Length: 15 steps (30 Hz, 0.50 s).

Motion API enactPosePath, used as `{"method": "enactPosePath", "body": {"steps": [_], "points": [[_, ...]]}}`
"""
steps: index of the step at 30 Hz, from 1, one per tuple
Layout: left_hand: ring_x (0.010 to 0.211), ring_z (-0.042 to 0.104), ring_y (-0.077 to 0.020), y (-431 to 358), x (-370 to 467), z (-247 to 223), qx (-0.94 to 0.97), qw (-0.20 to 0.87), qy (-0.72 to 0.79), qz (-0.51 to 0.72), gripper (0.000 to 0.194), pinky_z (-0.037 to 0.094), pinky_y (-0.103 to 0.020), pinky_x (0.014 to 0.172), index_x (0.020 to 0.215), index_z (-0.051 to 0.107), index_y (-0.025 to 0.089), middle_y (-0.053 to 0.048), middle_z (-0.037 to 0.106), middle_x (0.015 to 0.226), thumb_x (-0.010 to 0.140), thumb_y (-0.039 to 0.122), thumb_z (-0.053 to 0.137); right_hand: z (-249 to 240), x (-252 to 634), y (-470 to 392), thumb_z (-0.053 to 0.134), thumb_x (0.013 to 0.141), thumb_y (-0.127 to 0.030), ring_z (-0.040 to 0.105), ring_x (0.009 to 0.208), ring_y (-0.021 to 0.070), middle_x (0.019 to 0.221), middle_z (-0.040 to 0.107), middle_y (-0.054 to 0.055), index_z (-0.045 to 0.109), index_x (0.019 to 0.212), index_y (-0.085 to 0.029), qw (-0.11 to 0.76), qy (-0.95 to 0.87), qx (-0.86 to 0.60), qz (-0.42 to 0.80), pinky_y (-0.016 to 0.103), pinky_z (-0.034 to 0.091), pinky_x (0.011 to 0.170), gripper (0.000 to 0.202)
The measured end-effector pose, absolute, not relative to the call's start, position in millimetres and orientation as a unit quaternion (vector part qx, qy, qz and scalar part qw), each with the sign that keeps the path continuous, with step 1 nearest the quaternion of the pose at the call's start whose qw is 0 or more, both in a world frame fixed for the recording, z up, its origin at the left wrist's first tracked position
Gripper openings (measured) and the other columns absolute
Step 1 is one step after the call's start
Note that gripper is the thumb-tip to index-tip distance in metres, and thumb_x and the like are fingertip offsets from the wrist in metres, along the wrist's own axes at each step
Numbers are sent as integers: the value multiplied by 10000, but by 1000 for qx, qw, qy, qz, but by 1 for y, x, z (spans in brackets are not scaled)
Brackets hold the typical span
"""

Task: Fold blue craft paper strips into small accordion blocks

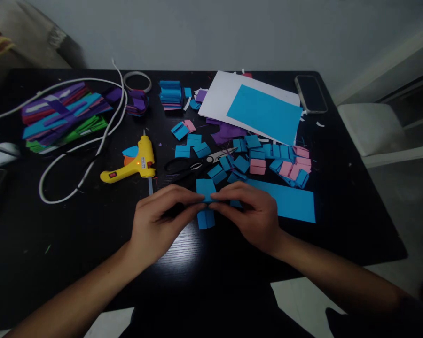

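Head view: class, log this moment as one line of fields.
left hand: pinching blue paper piece | right hand: pinching same piece | glue gun: left of scissors | surface: black table

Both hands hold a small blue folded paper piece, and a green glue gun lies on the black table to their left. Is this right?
Not quite. The head view shows the glue gun is yellow, not green. The rest holds: left hand and right hand hold the blue paper piece over the black table.

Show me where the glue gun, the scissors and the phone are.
glue gun [141,162], head view, on its yellow body.
scissors [193,165], head view, near the pivot.
phone [310,93], head view, middle of its screen.
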<state>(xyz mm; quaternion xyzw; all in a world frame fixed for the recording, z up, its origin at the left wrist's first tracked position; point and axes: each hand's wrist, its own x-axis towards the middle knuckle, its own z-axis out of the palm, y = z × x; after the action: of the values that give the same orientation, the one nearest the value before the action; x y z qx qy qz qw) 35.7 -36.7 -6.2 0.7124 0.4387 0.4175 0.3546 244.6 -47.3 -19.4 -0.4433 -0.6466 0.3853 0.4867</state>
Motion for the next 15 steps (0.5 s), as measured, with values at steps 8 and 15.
{"method": "enactPosePath", "body": {"steps": [8, 15], "points": [[841, 695, -150, -35, 34, -6, 724, 351, 421, 419, 138, 558, -273, 745, 926, 787, 219, -26, 709, 925, 856, 101, 802, -17, 244, -46, 833, 868, -180, 711, 894, 186, 971, 723, 26, 814, 983, -290, 486, -663, -439, 363, 354, 610, 802, 160], [888, 708, -168, -34, 35, -5, 696, 406, 431, 407, 105, 561, -294, 792, 931, 761, 228, -26, 745, 935, 898, 129, 759, -14, 246, -47, 694, 948, -157, 728, 950, 205, 1007, 767, 45, 771, 1074, -263, 479, -638, -418, 434, 367, 612, 823, 182]]}}
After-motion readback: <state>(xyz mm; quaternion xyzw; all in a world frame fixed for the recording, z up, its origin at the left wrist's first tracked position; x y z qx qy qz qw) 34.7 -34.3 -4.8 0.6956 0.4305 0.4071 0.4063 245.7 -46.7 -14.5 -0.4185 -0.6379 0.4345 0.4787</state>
